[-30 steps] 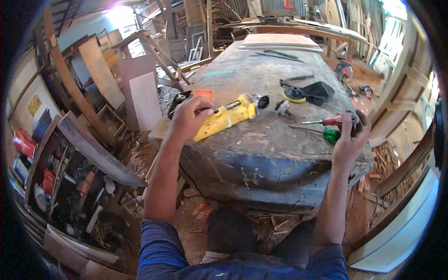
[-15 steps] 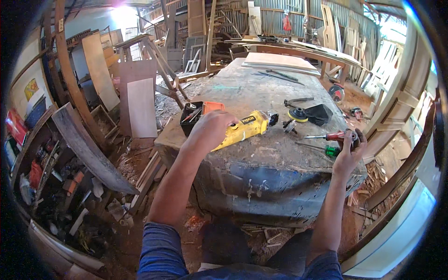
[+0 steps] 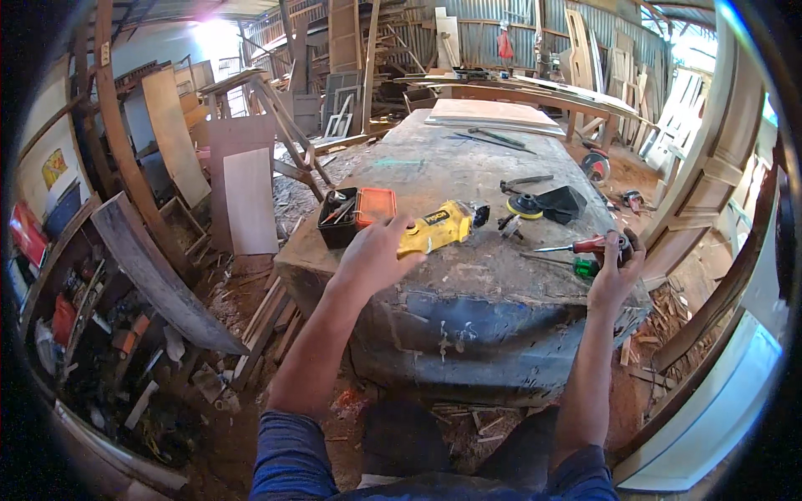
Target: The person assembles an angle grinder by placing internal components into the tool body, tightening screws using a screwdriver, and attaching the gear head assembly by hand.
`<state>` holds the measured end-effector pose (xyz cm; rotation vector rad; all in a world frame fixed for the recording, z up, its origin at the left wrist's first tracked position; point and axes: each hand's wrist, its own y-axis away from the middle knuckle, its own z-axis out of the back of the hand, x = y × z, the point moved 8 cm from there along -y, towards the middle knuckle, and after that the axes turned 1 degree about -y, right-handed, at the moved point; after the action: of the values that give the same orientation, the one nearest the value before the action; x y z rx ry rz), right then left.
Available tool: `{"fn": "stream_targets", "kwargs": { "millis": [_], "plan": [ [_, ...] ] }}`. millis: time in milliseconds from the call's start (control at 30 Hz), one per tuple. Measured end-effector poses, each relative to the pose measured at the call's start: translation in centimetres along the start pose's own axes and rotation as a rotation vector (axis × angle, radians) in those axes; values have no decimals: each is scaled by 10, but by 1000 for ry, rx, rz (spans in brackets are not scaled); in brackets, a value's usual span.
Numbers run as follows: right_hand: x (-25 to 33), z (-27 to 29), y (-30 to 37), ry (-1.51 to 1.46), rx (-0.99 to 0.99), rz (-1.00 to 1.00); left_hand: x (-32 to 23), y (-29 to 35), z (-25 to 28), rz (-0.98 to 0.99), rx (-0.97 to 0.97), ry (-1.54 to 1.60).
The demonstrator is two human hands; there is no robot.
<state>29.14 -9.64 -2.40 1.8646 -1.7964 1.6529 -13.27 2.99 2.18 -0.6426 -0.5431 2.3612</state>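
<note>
My left hand [image 3: 376, 255] is wrapped round the rear end of a yellow angle grinder [image 3: 443, 227] lying on the worn workbench [image 3: 468, 275]. Its dark front end points right. At the bench's right corner my right hand [image 3: 616, 271] grips a screwdriver [image 3: 587, 244] with a red handle, its shaft pointing left. A dark round piece [image 3: 625, 244] also shows among those fingers; its kind is unclear. Just below lies a green-handled screwdriver [image 3: 585, 267]. Between the hands rest a small metal part [image 3: 510, 225], a yellow-and-black disc [image 3: 525, 205] and a black floppy piece [image 3: 562, 204].
A black box [image 3: 337, 230] of small tools with an orange lid [image 3: 376, 206] stands beyond my left hand. Farther back lie a pincer-like tool [image 3: 526, 183], thin bars [image 3: 497, 140] and flat boards [image 3: 497, 115]. A wooden door panel [image 3: 710, 167] leans at the right.
My left hand has shifted down and back along the grinder to its rear end, its thumb now showing. The right hand keeps the red screwdriver. The whole view has turned slightly.
</note>
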Motion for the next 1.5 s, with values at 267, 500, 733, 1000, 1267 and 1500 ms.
{"fn": "stream_targets", "kwargs": {
  "millis": [267, 500, 733, 1000, 1267, 1500],
  "plan": [
    [-8, 1, -4, 32, -21, 23, 9, -2, 0, -91, -191, 104],
    [4, -3, 0, 56, -48, 6, 8, -11, 4, -120, -171, 120],
    [10, -11, 8, 275, 27, 51, 3, -26, -1, -7, -88, -27],
    [11, -20, 19, 279, 150, 6, 4, -29, -20, 140, -31, -195],
    [16, -54, 11, 554, 428, 67, 9, -38, -12, 81, -55, -85],
    [8, -89, 25, 741, 803, -8, 12, -34, -14, 117, -17, -110]
  ]
}}
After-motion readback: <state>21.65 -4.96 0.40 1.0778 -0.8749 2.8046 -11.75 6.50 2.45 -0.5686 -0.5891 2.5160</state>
